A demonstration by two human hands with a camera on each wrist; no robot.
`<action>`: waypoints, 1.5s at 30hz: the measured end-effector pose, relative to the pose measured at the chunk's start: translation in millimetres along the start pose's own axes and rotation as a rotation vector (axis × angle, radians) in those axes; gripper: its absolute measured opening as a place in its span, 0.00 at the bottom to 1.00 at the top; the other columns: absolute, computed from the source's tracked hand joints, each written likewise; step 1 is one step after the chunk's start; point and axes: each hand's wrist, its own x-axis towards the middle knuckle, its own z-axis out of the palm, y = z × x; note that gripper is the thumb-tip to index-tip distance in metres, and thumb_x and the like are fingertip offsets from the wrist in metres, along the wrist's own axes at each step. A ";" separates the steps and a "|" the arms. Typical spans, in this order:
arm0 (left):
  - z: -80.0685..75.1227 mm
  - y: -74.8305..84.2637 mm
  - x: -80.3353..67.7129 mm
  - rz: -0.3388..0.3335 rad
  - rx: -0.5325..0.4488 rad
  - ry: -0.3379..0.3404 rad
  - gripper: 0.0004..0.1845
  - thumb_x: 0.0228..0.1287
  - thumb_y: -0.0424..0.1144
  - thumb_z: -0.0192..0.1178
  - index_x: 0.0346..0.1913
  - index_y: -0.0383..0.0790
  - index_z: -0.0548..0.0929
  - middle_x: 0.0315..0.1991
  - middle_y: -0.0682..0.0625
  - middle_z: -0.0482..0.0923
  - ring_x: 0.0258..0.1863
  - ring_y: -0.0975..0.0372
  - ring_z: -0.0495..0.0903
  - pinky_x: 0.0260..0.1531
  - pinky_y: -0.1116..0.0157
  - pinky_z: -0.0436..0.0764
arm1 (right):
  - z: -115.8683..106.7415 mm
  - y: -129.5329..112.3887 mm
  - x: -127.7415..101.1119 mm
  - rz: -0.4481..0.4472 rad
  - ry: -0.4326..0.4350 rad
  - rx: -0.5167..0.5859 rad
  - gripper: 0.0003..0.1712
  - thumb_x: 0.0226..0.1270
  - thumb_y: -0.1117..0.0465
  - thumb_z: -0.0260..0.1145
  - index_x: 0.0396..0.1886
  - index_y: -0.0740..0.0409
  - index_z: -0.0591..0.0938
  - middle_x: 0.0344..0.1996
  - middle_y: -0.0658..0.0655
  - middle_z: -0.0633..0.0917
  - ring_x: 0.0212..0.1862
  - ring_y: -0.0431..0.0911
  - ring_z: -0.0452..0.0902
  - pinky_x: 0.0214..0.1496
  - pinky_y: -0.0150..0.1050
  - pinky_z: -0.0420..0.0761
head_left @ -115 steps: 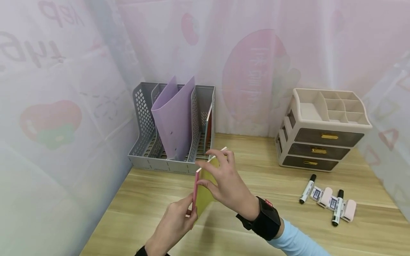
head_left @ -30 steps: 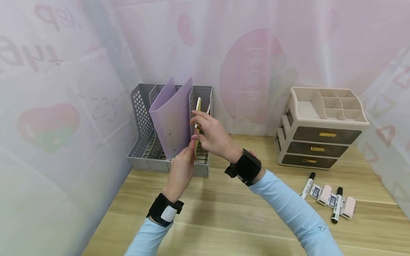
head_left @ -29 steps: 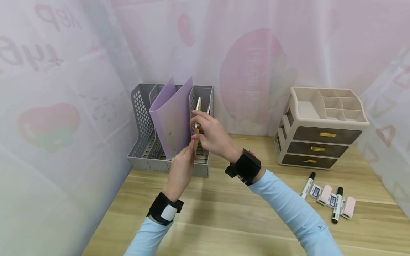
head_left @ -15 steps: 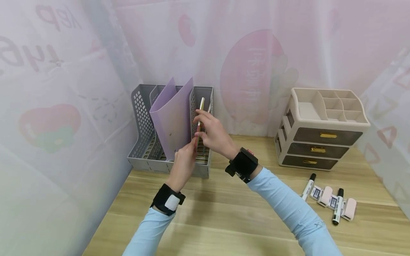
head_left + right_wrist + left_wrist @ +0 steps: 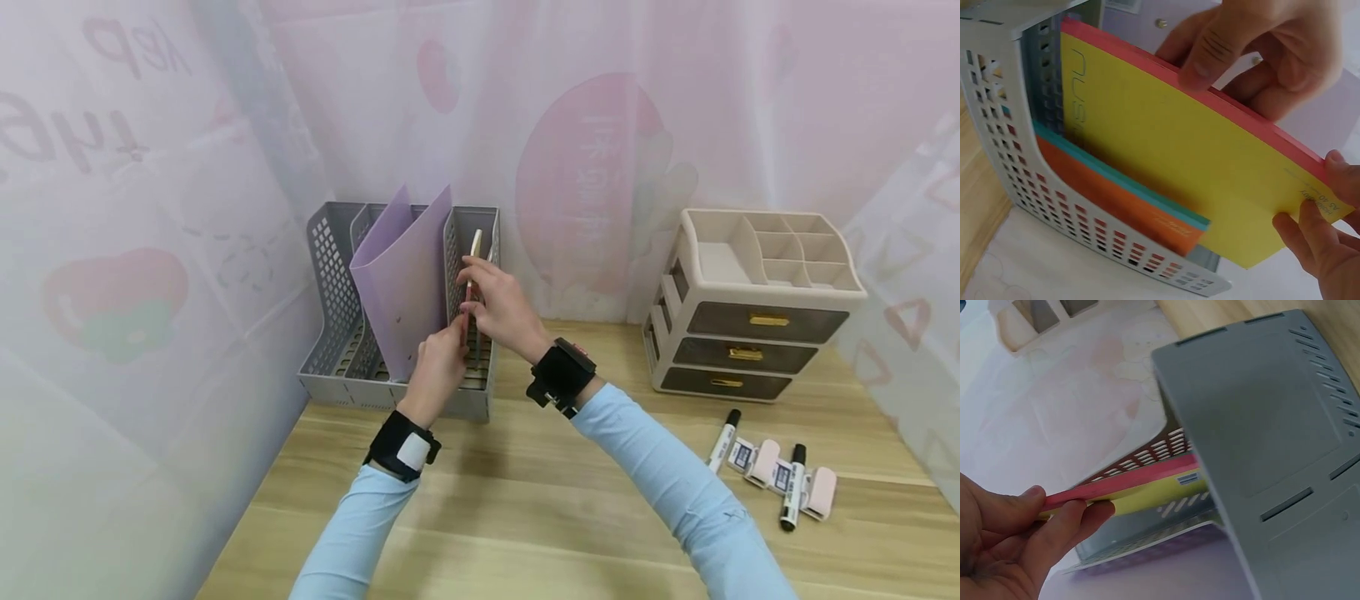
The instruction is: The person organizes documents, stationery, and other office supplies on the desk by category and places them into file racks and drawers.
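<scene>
Holding the yellow notebook [image 5: 1172, 162] between us, we had our left hand [image 5: 438, 367] pinching its red spine edge and our right hand [image 5: 502, 304] gripping its upper corner, fingers curled on it. It stood partly inside the rightmost slot of the grey file rack [image 5: 330, 333], beside an orange notebook [image 5: 1110, 200] and the purple folder [image 5: 405, 275].

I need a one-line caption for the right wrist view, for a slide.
Two hands slide a yellow notebook with a red edge into a grey file rack, beside an orange notebook.
</scene>
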 end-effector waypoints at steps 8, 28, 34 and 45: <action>16.6 -12.0 3.6 -0.021 -0.013 -0.037 0.16 0.63 0.20 0.60 0.52 0.33 0.77 0.37 0.38 0.85 0.29 0.53 0.84 0.21 0.66 0.75 | 19.8 15.5 -4.8 0.017 -0.021 -0.020 0.16 0.63 0.74 0.68 0.51 0.68 0.80 0.69 0.68 0.72 0.67 0.60 0.73 0.65 0.47 0.77; 41.7 -17.3 21.8 -0.022 0.037 -0.111 0.11 0.64 0.22 0.60 0.49 0.32 0.79 0.38 0.39 0.85 0.38 0.48 0.86 0.30 0.59 0.83 | 36.1 45.7 -11.6 0.035 0.031 -0.059 0.22 0.63 0.75 0.67 0.58 0.70 0.79 0.67 0.69 0.74 0.67 0.62 0.70 0.70 0.51 0.72; 50.0 -22.2 25.4 -0.019 0.047 -0.112 0.09 0.63 0.22 0.61 0.45 0.32 0.80 0.37 0.40 0.85 0.37 0.48 0.86 0.30 0.58 0.83 | 42.5 53.2 -13.6 0.058 0.042 -0.087 0.23 0.63 0.74 0.68 0.59 0.70 0.79 0.66 0.68 0.75 0.60 0.62 0.71 0.64 0.50 0.75; 60.1 -32.7 33.1 -0.008 0.065 -0.122 0.09 0.63 0.22 0.62 0.45 0.31 0.81 0.35 0.40 0.84 0.37 0.48 0.86 0.34 0.57 0.84 | 53.7 65.5 -13.9 0.038 0.040 -0.141 0.24 0.64 0.72 0.68 0.60 0.70 0.78 0.66 0.68 0.75 0.61 0.62 0.71 0.60 0.51 0.72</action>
